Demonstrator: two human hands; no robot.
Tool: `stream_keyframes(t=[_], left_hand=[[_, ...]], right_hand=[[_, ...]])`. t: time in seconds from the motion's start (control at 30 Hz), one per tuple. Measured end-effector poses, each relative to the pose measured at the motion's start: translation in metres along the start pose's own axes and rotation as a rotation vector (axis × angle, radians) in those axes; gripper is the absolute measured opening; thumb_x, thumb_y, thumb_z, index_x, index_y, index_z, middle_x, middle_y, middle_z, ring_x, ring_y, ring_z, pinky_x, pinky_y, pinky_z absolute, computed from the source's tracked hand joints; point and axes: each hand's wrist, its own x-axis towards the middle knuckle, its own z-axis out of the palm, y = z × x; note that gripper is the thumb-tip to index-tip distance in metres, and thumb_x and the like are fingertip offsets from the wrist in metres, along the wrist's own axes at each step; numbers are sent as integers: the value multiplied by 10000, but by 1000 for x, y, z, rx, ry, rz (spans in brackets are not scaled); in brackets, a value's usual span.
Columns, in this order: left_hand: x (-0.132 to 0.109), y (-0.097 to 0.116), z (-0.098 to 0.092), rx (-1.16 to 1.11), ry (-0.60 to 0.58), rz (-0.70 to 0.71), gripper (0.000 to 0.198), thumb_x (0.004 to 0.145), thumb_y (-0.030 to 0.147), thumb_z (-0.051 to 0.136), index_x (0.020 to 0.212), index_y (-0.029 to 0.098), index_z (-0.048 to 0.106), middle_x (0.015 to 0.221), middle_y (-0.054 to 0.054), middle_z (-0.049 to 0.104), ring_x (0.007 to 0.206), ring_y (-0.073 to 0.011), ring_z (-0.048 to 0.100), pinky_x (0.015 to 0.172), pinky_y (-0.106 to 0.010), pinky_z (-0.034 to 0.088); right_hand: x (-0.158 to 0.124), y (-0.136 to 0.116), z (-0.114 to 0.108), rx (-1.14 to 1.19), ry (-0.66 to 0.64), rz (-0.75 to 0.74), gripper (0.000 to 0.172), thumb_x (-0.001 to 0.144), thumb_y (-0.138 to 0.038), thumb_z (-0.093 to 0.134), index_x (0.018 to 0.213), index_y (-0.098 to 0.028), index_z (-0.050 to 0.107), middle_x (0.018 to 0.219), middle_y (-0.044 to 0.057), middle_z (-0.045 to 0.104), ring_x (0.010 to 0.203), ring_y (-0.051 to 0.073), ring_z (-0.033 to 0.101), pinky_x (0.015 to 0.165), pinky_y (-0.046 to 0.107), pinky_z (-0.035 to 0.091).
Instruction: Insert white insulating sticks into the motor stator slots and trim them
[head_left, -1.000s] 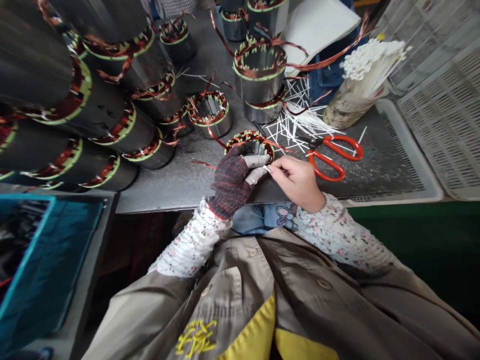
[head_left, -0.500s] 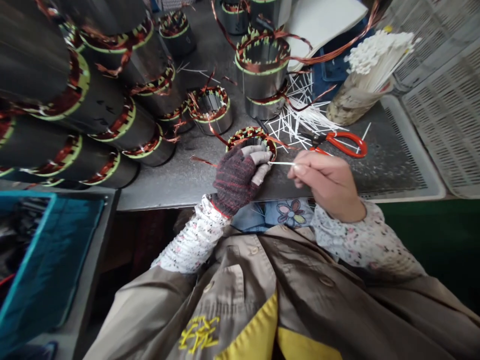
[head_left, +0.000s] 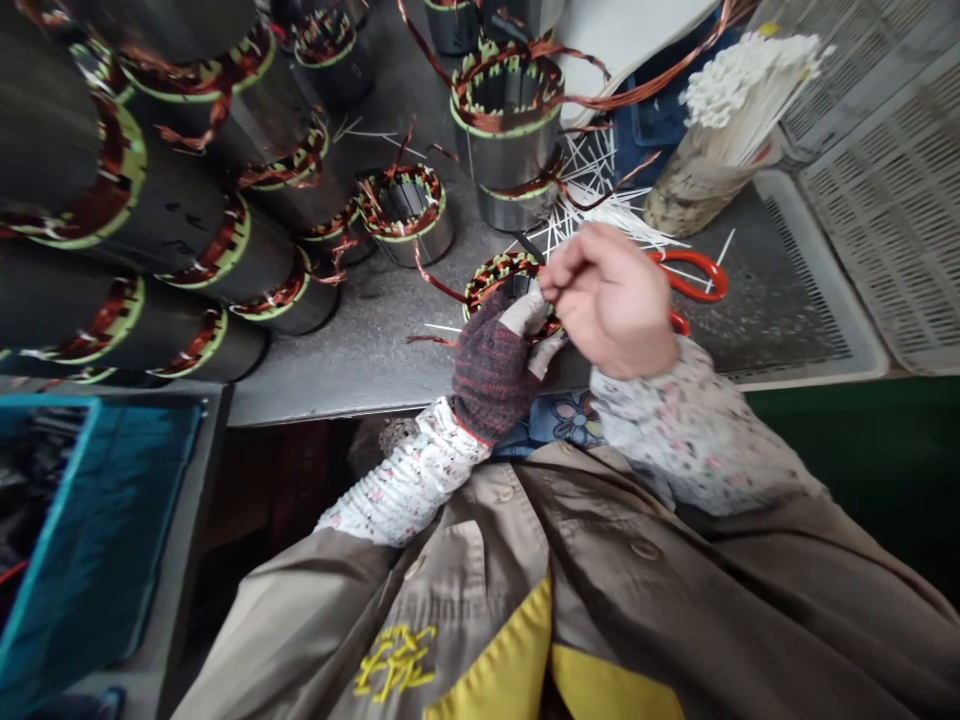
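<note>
My left hand point(head_left: 496, 362), in a dark knit glove with pale fingertips, grips the near rim of a small motor stator point(head_left: 501, 276) with copper windings at the table's front edge. Above the same stator hovers my bare right hand point(head_left: 609, 296), its fingers pinched together; what they hold is hidden from view. A thin white strip point(head_left: 442, 327) lies on the table just left of the stator.
Red-handled scissors point(head_left: 694, 272) lie behind my right hand amid loose white strips point(head_left: 592, 190). A jar of white strips point(head_left: 720, 130) stands at the back right. Several stators point(head_left: 405, 210) crowd the left and back. White perforated trays point(head_left: 885, 190) sit right, a blue bin point(head_left: 75, 540) lower left.
My right hand has moved left and up from beside the stator to over it, and the white strip it pulled out no longer shows. My left hand stays on the stator.
</note>
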Motion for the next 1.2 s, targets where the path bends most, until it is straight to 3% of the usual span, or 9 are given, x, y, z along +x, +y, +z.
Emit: stream_keyframes(t=[0.13, 0.23, 0.43, 0.6, 0.73, 0.83, 0.93, 1.07, 1.2], left_hand=[[0, 8, -14, 56, 0, 107, 444, 1062, 394, 598, 1420, 154, 489, 1351, -176, 690, 1312, -275, 670, 1183, -493, 545], [0, 1, -44, 263, -68, 253, 421, 1071, 301, 566, 1454, 143, 490, 1305, -157, 728, 1287, -293, 689, 1232, -558, 476], [30, -23, -88, 416, -571, 346, 342, 1086, 242, 433, 1323, 190, 674, 1111, -94, 787, 1039, -236, 767, 918, -392, 623], [62, -25, -93, 481, -818, 464, 326, 1069, 239, 442, 1186, 159, 736, 1156, -119, 754, 1059, -263, 732, 963, -446, 584], [58, -25, -92, 526, -586, 746, 297, 1085, 178, 444, 1207, 182, 716, 1182, -59, 765, 1126, -231, 713, 1131, -480, 528], [50, -38, -86, 354, -432, 785, 267, 1045, 139, 506, 1261, 172, 658, 1291, -71, 745, 1204, -234, 705, 1162, -483, 530], [50, -53, -75, 77, -459, 715, 167, 1038, 219, 572, 1185, 158, 623, 1241, -118, 752, 1153, -239, 736, 1096, -484, 588], [48, -56, -59, -61, -414, 638, 115, 1033, 272, 618, 1069, 163, 610, 1109, -114, 773, 1054, -234, 768, 1078, -501, 604], [32, -39, -45, 174, -225, 585, 172, 992, 277, 685, 1078, 147, 612, 938, -87, 769, 893, -238, 773, 961, -476, 654]], right_hand=[[-4, 14, 5, -248, 42, -223, 493, 1031, -651, 464, 795, -229, 554, 1028, 64, 682, 957, 213, 674, 893, 447, 584], [-28, 19, -6, -634, -79, -383, 379, 916, -606, 710, 838, -237, 680, 1346, 73, 673, 1336, 347, 554, 1172, 627, 423], [-37, 52, -23, -773, -191, -379, 108, 846, -334, 809, 864, -260, 732, 1504, 22, 601, 1499, 371, 418, 1263, 688, 294], [-40, 49, -17, -760, -185, -395, 88, 879, -350, 780, 860, -271, 746, 1431, 32, 646, 1483, 360, 453, 1255, 675, 313], [-32, 33, -31, -749, -84, -485, 134, 940, -377, 706, 883, -256, 717, 1242, 67, 709, 1243, 294, 639, 1089, 545, 511], [7, 29, -71, -724, 342, -548, 196, 992, -390, 619, 864, -240, 622, 882, 40, 674, 866, 205, 659, 865, 427, 556], [62, 29, -123, -790, 659, -419, 171, 932, -326, 686, 857, -258, 548, 794, 8, 623, 700, 158, 545, 751, 372, 525], [110, 27, -169, -1063, 555, -240, 163, 873, -243, 753, 802, -247, 606, 894, 37, 680, 835, 165, 581, 857, 370, 513], [103, 16, -176, -1065, 458, -271, 156, 924, -305, 746, 807, -237, 667, 888, 37, 711, 853, 157, 599, 838, 357, 500]])
